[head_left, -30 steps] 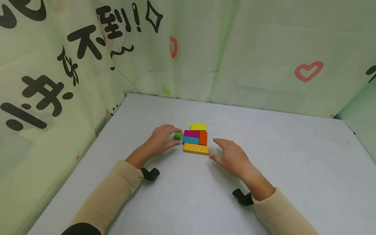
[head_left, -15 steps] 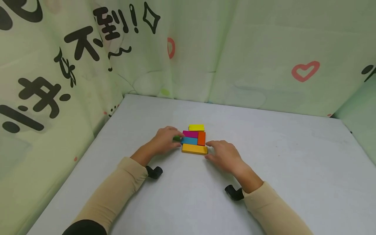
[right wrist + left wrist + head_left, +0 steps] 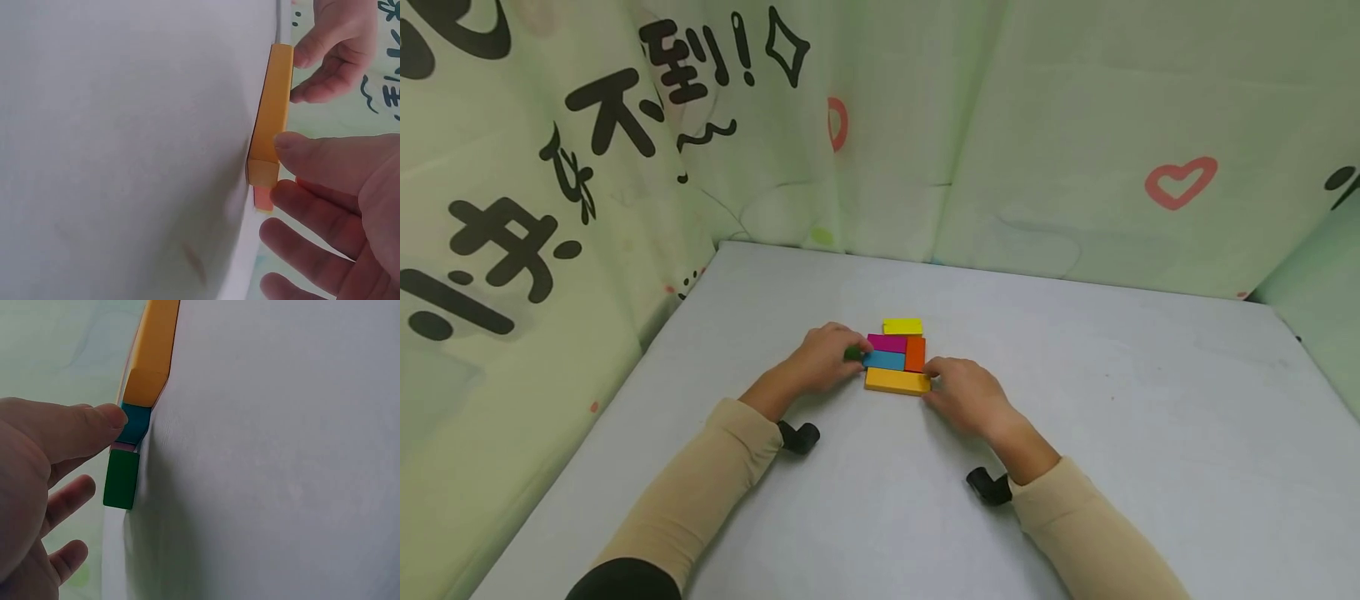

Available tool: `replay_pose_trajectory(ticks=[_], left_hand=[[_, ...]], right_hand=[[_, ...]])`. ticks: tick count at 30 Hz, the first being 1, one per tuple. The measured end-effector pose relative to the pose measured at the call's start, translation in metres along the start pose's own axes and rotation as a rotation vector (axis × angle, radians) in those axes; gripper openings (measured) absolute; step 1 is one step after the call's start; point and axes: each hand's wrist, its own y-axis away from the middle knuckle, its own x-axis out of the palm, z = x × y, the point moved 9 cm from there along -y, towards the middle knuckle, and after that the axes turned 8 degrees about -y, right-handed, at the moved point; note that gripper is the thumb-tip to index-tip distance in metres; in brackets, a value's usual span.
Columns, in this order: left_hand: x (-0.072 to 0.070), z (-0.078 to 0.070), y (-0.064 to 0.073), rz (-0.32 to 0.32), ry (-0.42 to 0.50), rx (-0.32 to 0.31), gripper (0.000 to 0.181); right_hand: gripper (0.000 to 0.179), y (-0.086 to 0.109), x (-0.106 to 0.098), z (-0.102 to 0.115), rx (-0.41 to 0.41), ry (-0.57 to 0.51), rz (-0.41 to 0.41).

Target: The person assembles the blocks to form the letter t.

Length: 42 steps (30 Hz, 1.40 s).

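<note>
My left hand [image 3: 827,358] reaches over the green block [image 3: 121,479], its thumb and index fingertips at the left end of the blue block [image 3: 885,360]. In the left wrist view the thumb lies against the blue block, while the other fingers hang behind. My right hand [image 3: 967,392] pinches the right end of the long amber block [image 3: 895,381], thumb on the near side, index finger at the far corner. Behind the amber block lie the blue block, the magenta block [image 3: 889,342] and the upright-set orange block [image 3: 915,354], packed together.
A yellow block [image 3: 902,327] lies at the back of the group. All the blocks rest on a white table [image 3: 1112,442]. A printed pale green curtain [image 3: 1060,125] hangs along the back and left edges.
Both hands have moved in toward the blocks. The left fingers have come over the green block to the blue one, and the right thumb and index finger have closed at the amber block's end.
</note>
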Motion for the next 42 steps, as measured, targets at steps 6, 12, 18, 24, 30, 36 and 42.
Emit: replay_pose_trajectory(ticks=[6, 12, 18, 24, 30, 36, 42], left_hand=[[-0.001, 0.001, 0.000, -0.002, 0.013, -0.022, 0.027], [-0.001, 0.001, -0.001, 0.001, 0.011, -0.018, 0.024], [0.001, 0.000, 0.000, 0.020, 0.028, -0.014, 0.022], [0.001, 0.000, 0.002, 0.036, 0.037, -0.018, 0.023], [0.004, -0.001, 0.001, 0.055, 0.067, -0.008, 0.024], [0.005, -0.006, 0.006, 0.069, 0.071, 0.020, 0.018], [0.007, -0.010, 0.014, 0.102, 0.064, 0.034, 0.013]], right_hand=[[0.033, -0.003, 0.001, -0.004, 0.040, -0.052, -0.015], [0.034, -0.004, 0.001, -0.007, 0.056, -0.066, -0.022], [0.035, -0.004, 0.000, -0.010, 0.076, -0.073, -0.026], [0.034, -0.003, -0.002, -0.012, 0.106, -0.049, -0.023], [0.031, -0.002, -0.001, -0.013, 0.101, -0.044, -0.034], [0.028, -0.002, -0.001, -0.012, 0.092, -0.036, -0.041], [0.029, -0.002, -0.001, -0.012, 0.103, -0.039, -0.037]])
